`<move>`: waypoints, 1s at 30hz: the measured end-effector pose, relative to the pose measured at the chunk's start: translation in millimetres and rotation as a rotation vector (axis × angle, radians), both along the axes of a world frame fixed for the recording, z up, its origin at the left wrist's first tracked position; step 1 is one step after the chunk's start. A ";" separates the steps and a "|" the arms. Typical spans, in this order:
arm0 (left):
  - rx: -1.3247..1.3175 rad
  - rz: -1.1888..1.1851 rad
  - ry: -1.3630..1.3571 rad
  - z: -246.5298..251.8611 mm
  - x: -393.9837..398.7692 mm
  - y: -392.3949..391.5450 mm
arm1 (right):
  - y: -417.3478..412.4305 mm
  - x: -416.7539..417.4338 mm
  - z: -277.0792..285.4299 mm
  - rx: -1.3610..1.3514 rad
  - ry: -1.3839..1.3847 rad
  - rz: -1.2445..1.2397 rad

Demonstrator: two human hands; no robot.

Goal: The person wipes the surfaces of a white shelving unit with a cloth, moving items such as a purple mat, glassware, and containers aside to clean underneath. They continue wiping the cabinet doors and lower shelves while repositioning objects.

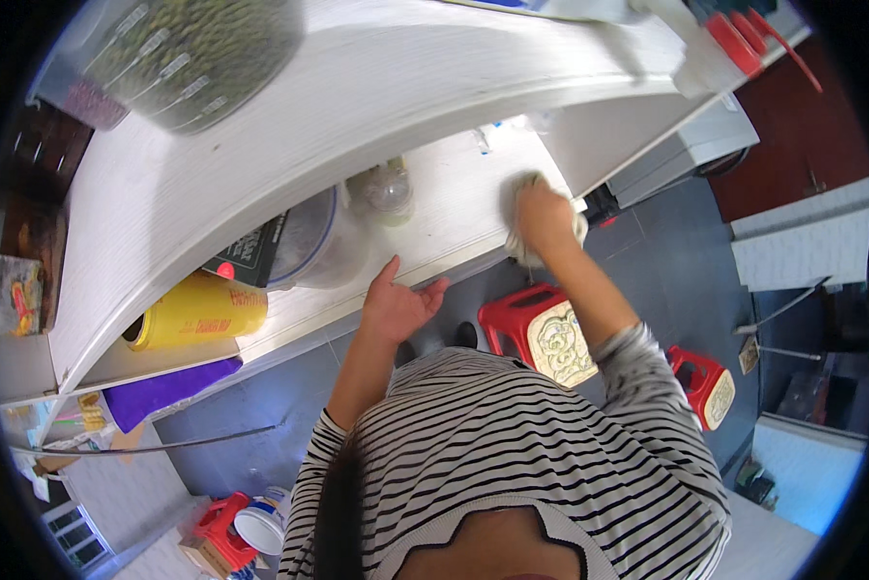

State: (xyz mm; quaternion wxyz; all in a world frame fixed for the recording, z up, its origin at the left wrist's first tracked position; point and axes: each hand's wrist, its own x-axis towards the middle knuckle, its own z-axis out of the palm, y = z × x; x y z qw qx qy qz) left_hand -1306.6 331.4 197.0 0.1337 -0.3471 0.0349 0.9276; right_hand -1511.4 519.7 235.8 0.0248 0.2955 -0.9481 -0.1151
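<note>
My right hand presses a bunched pale cloth onto the white lower shelf, close to its right end and front edge. The cloth is slightly blurred and partly covered by the fingers. My left hand holds nothing, its fingers apart, in front of the shelf's edge. Beyond it stand a translucent plastic tub with a blue rim and a small clear jar. Farther left, a black box with writing sits against the tub, next to a yellow cylindrical canister.
An upper white shelf overhangs the lower one and bears a large container of green beans. A purple cloth hangs at the left. Red stools stand on the dark tiled floor; a white bucket is behind left.
</note>
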 end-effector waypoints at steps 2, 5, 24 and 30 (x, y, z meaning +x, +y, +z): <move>-0.014 -0.029 0.052 -2.2 0.9 1.1 | 8.9 43.5 -2.6 -0.139 -0.022 0.143; -0.088 -0.081 0.046 4.4 2.3 1.0 | 11.9 69.0 35.5 -0.193 -0.522 0.310; -0.132 -0.196 0.086 -2.4 7.8 -7.0 | 10.8 88.4 6.4 -0.162 -0.458 0.581; -0.623 -0.443 0.206 45.2 29.8 4.9 | 87.5 62.3 34.0 -0.808 -0.691 0.141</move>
